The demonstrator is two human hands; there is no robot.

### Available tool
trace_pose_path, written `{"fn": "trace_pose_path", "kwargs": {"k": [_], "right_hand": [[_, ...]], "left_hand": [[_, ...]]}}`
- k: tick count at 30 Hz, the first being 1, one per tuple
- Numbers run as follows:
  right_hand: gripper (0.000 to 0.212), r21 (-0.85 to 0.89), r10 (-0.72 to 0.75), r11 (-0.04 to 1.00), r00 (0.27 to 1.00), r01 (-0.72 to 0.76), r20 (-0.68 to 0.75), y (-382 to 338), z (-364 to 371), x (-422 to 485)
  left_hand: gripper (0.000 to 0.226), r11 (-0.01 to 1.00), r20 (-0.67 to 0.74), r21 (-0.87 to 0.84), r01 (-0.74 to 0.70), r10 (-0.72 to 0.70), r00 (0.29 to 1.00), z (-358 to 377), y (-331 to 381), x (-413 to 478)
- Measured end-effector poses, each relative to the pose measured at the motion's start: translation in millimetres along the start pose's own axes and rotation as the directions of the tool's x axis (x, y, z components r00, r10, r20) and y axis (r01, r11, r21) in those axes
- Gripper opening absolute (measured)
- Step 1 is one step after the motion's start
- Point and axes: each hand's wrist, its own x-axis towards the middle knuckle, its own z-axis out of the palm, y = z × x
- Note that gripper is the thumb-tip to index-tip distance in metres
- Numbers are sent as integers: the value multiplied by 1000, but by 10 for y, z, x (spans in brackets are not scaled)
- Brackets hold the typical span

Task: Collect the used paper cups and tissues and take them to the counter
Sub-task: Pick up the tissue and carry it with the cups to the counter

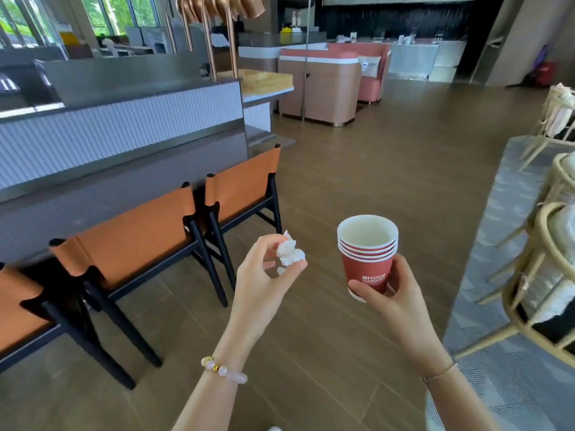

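Observation:
My right hand [395,290] grips a stack of several nested red paper cups [367,253] with white rims, held upright above the wooden floor. The top cup looks empty inside. My left hand [264,281] pinches a crumpled white tissue [289,253] between thumb and fingertips, a little left of the cups. A long grey counter [118,144] with a white ribbed front runs along the left side, ahead of both hands.
Three orange-backed chairs with black legs [137,241] line the counter. Pale wicker chairs [547,275] stand on a grey rug at the right. A pink booth [320,85] and a far service counter [413,54] lie ahead across open wooden floor.

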Motion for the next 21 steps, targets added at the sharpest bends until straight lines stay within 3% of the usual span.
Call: {"fn": "trace_pose_path", "kwargs": {"k": [11,21], "right_hand": [[51,-3,66,998,982,-68,-179,177,539,1583],[53,8,60,998,980,-60,-190,626,439,3451]], "left_hand": [[25,987,214,-161,30,5,977,56,-683,1966],[26,986,233,-163,30,9,972,800,-1282,3587]]}}
